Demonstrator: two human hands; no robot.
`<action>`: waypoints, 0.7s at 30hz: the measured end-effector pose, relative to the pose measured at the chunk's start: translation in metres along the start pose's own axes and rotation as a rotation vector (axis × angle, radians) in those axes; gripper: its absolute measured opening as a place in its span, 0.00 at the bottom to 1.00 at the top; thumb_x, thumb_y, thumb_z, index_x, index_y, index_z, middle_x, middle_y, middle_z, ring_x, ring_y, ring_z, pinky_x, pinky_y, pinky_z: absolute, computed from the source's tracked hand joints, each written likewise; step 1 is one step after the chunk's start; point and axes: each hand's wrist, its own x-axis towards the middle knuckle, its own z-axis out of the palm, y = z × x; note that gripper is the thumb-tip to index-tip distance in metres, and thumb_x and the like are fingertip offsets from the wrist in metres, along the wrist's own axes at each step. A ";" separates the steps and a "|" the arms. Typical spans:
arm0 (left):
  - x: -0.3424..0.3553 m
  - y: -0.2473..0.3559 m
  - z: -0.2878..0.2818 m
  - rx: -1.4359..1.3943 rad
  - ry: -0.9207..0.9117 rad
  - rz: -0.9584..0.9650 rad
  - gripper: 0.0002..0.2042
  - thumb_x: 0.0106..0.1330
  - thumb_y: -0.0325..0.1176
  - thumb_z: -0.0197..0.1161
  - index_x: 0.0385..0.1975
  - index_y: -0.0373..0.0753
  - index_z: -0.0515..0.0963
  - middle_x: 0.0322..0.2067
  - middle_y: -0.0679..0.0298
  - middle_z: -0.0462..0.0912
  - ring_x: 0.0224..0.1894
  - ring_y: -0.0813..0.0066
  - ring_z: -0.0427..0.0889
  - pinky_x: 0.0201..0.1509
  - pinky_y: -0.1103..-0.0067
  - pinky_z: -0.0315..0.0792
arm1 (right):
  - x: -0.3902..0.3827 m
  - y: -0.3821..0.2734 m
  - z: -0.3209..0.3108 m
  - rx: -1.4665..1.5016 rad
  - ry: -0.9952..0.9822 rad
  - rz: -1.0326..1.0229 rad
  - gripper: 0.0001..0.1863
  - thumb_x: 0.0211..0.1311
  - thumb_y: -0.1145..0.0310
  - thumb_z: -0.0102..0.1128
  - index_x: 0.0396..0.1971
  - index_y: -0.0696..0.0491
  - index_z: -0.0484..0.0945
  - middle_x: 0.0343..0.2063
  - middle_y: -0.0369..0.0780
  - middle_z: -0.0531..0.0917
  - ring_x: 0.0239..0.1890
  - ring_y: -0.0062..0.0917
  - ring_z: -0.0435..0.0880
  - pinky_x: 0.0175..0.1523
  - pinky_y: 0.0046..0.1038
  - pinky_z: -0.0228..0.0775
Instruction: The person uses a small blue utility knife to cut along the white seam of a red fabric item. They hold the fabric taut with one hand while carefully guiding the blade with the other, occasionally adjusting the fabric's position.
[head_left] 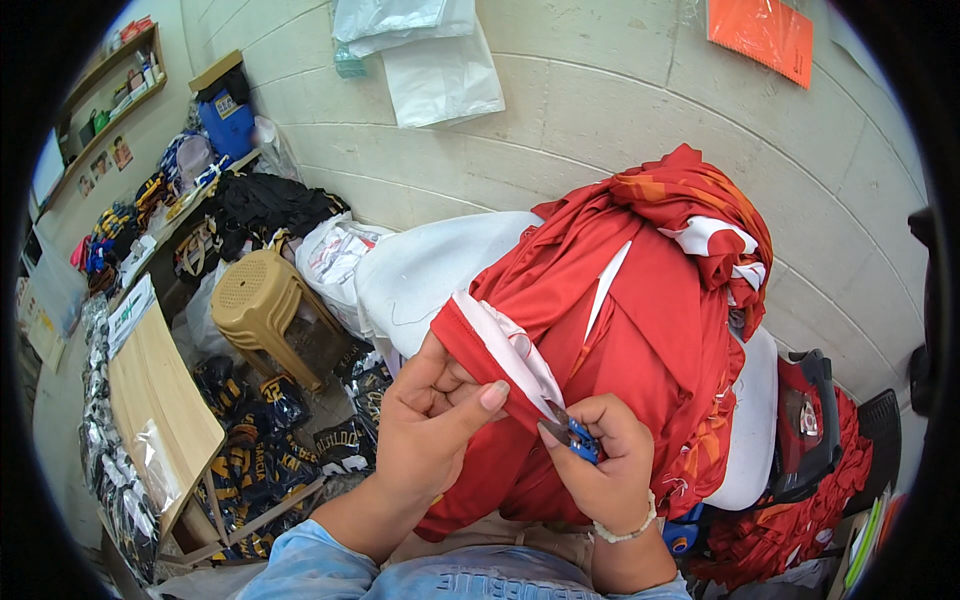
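A large heap of red cloth (650, 370) with white and orange parts lies over a smooth white surface (440, 260) in front of me. My left hand (425, 425) pinches the folded edge of this cloth, where a white inner side shows beside the red band. In my right hand (610, 465) is a small pair of thread snips (580, 440) with blue handles. Their blades touch or nearly touch the cloth edge just right of my left thumb. Whether the blades are around a thread is too small to tell.
Left of the white surface stands a beige plastic stool (255, 290), with dark bagged garments (270, 430) below it. A wooden tabletop (165, 400) is farther left. More red cloth (800, 510) lies low at right. The wall (600, 110) runs behind the heap.
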 end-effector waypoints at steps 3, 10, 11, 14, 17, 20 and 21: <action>-0.002 0.000 0.000 0.046 -0.030 0.052 0.29 0.58 0.16 0.56 0.61 0.29 0.56 0.46 0.56 0.76 0.48 0.75 0.77 0.53 0.80 0.69 | 0.000 -0.003 0.002 0.090 0.089 -0.046 0.12 0.48 0.76 0.68 0.29 0.59 0.72 0.22 0.35 0.78 0.24 0.09 0.73 0.29 0.12 0.64; -0.004 0.002 -0.001 0.041 -0.095 0.013 0.30 0.59 0.15 0.55 0.62 0.29 0.54 0.44 0.56 0.77 0.46 0.74 0.78 0.53 0.79 0.69 | 0.005 -0.001 -0.001 -0.148 0.061 -0.274 0.17 0.43 0.74 0.72 0.31 0.62 0.74 0.23 0.39 0.81 0.24 0.16 0.81 0.28 0.16 0.70; -0.004 0.002 -0.001 0.028 -0.103 0.004 0.30 0.59 0.15 0.55 0.62 0.29 0.53 0.44 0.56 0.77 0.46 0.73 0.78 0.53 0.79 0.69 | 0.006 0.000 -0.002 -0.160 0.056 -0.288 0.17 0.42 0.74 0.73 0.31 0.62 0.74 0.22 0.40 0.81 0.24 0.17 0.81 0.27 0.16 0.71; -0.004 0.000 -0.001 0.043 -0.110 0.021 0.30 0.59 0.15 0.54 0.63 0.29 0.52 0.44 0.55 0.77 0.46 0.73 0.78 0.53 0.79 0.69 | 0.006 -0.001 -0.003 -0.201 0.062 -0.315 0.17 0.42 0.74 0.73 0.30 0.62 0.75 0.21 0.40 0.81 0.24 0.17 0.81 0.27 0.16 0.71; -0.005 0.000 -0.001 0.057 -0.106 0.023 0.30 0.59 0.15 0.54 0.63 0.29 0.52 0.43 0.55 0.77 0.46 0.73 0.78 0.52 0.78 0.70 | 0.007 -0.002 -0.003 -0.210 0.056 -0.313 0.17 0.42 0.74 0.73 0.30 0.62 0.75 0.22 0.40 0.81 0.23 0.18 0.82 0.27 0.16 0.71; -0.004 0.000 -0.001 0.069 -0.119 0.030 0.30 0.59 0.15 0.54 0.63 0.28 0.52 0.43 0.55 0.78 0.45 0.73 0.78 0.52 0.79 0.70 | 0.007 -0.003 -0.003 -0.208 0.054 -0.318 0.16 0.42 0.74 0.73 0.30 0.62 0.75 0.21 0.40 0.81 0.24 0.18 0.82 0.27 0.16 0.71; -0.004 0.000 -0.001 0.066 -0.122 0.025 0.30 0.59 0.15 0.54 0.62 0.28 0.52 0.43 0.56 0.78 0.45 0.73 0.78 0.51 0.80 0.70 | 0.007 -0.002 -0.003 -0.207 0.055 -0.319 0.16 0.42 0.74 0.73 0.30 0.62 0.75 0.21 0.40 0.81 0.23 0.18 0.81 0.27 0.16 0.70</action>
